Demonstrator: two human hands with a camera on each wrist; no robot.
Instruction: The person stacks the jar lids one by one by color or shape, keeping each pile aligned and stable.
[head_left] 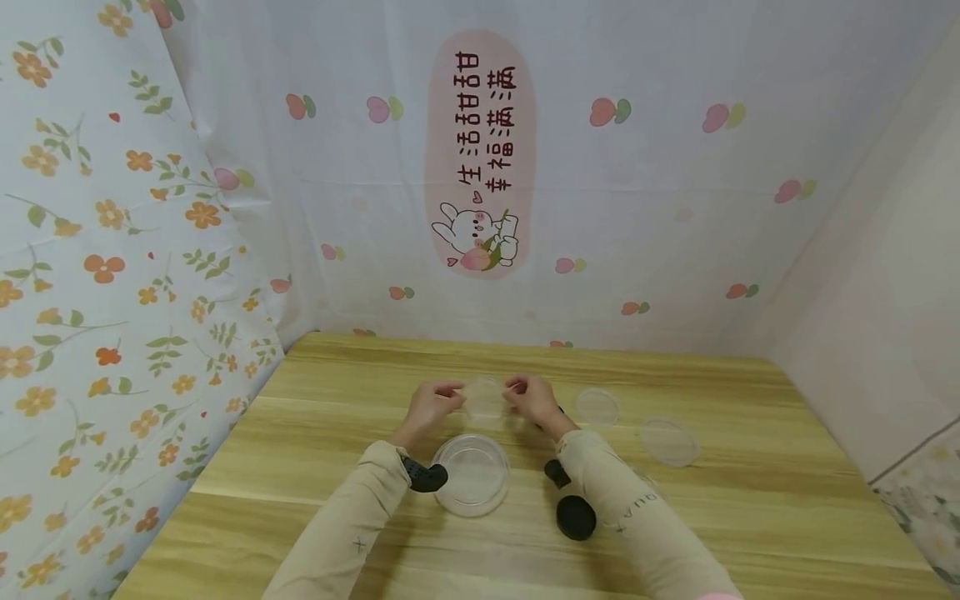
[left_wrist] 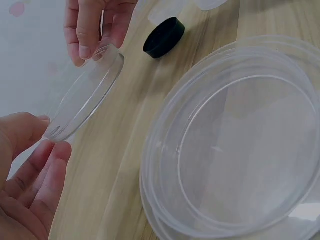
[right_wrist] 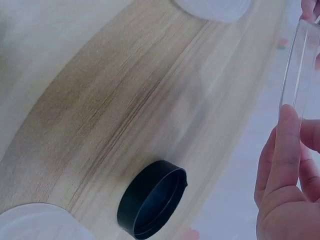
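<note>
A clear round plastic lid (head_left: 483, 402) with a raised rim is held up between both hands above the wooden table. My left hand (head_left: 437, 405) pinches its left edge between thumb and fingers. The opposite edge sits in the fingers of my right hand (head_left: 534, 400). Seen from the left wrist, the lid (left_wrist: 86, 97) stands tilted, its rim turned toward the camera. Nearer my body, a larger clear round container (head_left: 472, 475) rests on the table between the forearms. A shallow black ring-shaped cap (right_wrist: 132, 202) lies on the table beside my right hand.
Two thin clear discs, one close (head_left: 597, 407) and one farther right (head_left: 670, 442), lie flat beyond the right forearm. The wooden table (head_left: 300, 467) meets a patterned cloth (head_left: 645, 217) along its back edge. Black devices sit at both wrists.
</note>
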